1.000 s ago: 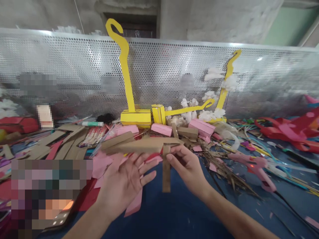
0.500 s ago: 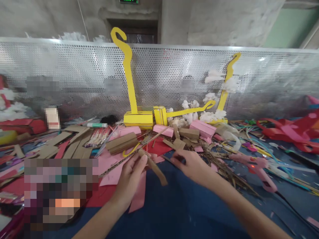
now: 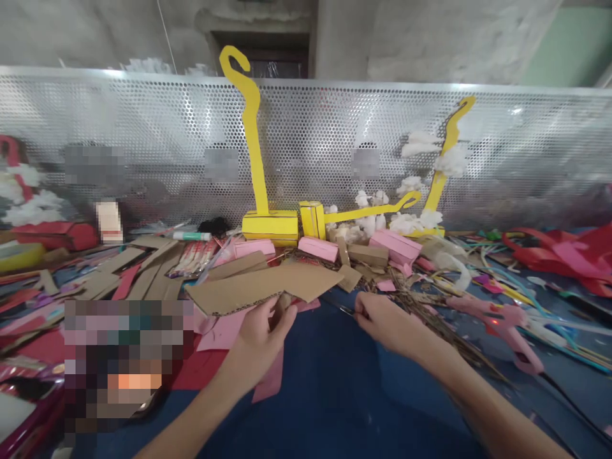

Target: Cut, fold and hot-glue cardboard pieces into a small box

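One piece of brown cardboard (image 3: 268, 284) is grasped by its near edge in the left hand (image 3: 265, 331), at the middle of the blue desk (image 3: 329, 395). The right hand (image 3: 387, 322) is curled, seemingly around the end of a thin tool (image 3: 342, 308) (its kind I cannot tell). The step looks like readying cardboard and tool together; the next move would call for a steady sheet and a firm grip. Pink paper (image 3: 224, 335) lies left, a glue gun (image 3: 497, 319) right. Far off, a perforated metal screen (image 3: 306, 146) fronts a concrete wall (image 3: 430, 38).
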The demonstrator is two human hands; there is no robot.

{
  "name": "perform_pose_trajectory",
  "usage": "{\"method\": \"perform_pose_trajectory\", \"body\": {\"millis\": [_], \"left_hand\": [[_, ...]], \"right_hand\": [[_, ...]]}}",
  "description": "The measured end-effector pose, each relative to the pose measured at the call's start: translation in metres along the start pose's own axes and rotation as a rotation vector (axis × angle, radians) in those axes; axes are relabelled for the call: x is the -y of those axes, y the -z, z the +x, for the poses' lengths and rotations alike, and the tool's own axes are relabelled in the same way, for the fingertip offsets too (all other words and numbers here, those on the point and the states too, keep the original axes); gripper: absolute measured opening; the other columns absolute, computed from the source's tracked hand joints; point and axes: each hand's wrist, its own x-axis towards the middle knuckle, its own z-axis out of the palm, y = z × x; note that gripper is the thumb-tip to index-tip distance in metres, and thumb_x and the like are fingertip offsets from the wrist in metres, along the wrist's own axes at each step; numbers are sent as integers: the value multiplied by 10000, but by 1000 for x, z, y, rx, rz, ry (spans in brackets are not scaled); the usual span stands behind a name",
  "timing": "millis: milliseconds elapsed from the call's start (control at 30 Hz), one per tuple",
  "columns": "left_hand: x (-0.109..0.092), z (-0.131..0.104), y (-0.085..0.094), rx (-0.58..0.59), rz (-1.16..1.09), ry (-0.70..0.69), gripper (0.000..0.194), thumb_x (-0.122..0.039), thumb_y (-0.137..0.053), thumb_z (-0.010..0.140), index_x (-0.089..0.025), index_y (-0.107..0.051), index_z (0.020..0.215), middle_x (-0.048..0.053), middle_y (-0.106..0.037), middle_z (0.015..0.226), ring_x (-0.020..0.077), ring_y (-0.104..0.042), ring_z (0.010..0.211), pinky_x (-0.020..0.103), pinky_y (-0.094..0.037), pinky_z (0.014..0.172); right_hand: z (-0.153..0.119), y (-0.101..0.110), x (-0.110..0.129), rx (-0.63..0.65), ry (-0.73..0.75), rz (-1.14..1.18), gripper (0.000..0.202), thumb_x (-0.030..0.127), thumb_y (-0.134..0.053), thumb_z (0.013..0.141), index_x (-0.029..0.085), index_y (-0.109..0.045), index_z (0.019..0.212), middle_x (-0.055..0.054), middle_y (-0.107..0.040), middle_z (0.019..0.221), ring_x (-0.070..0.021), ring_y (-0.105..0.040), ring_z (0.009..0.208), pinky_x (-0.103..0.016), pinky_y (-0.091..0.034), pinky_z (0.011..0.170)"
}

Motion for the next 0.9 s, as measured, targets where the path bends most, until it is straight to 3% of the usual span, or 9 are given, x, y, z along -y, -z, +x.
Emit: {"method": "perform_pose_trajectory", "body": {"millis": [167, 300, 367, 467, 633, 800, 900], "left_hand": [[-6, 2, 12, -204, 342, -62, 256, -434, -523, 967, -220, -582, 839, 0, -640, 672, 160, -592, 584, 269, -414, 562], [-1, 6, 26, -358, 617, -212, 258, -408, -496, 991, -207, -656, 1014, 55, -735, 811, 212, -665, 685, 313, -422, 644], [2, 8, 32, -376, 709, -269, 290, -388, -449, 1014, -194, -663, 1039, 70, -745, 822, 224, -665, 680, 317, -400, 630], [0, 11, 40, -367, 754, -228, 304, -345, -410, 1018, -189, -665, 959, 61, -727, 753, 230, -650, 662, 314, -380, 615], [-10, 12, 47, -340, 586, -115, 390, -355, -362, 1026, -210, -607, 760, 9, -666, 647, 186, -608, 573, 293, -378, 587], [-16, 9, 47, -254, 365, -116, 388, -396, -319, 1061, -217, -597, 858, -63, -528, 481, 158, -541, 463, 269, -394, 535], [-19, 7, 46, -271, 522, -226, 316, -370, -389, 1043, -213, -595, 861, -48, -551, 523, 166, -553, 496, 280, -380, 533]], "right_hand": [[-3, 9, 1, 21, -1, -1, 128, 112, -493, 899, 187, -538, 806, -46, -625, 776, -169, -544, 683, -272, -301, 609], [-8, 25, 11, 40, -2, 25, 130, 159, -461, 948, 193, -527, 842, -25, -614, 760, -160, -528, 650, -270, -324, 601], [-11, 34, 15, 85, 38, 57, 112, 162, -470, 947, 200, -528, 859, -6, -606, 748, -156, -527, 650, -263, -340, 601], [-16, 46, 17, 211, 178, 182, 54, 167, -521, 923, 205, -539, 889, 9, -602, 776, -151, -539, 688, -256, -378, 623], [-24, 58, 9, 363, 272, 521, 60, 270, -556, 967, 217, -544, 992, 19, -592, 845, -128, -545, 715, -243, -456, 657], [-26, 61, 8, 176, 283, 785, 232, 374, -606, 981, 217, -549, 1143, -1, -598, 881, -109, -546, 670, -234, -483, 606], [-24, 62, 9, -30, 305, 861, 362, 369, -579, 1008, 250, -501, 1341, 8, -602, 857, -105, -552, 640, -241, -483, 610]]}}
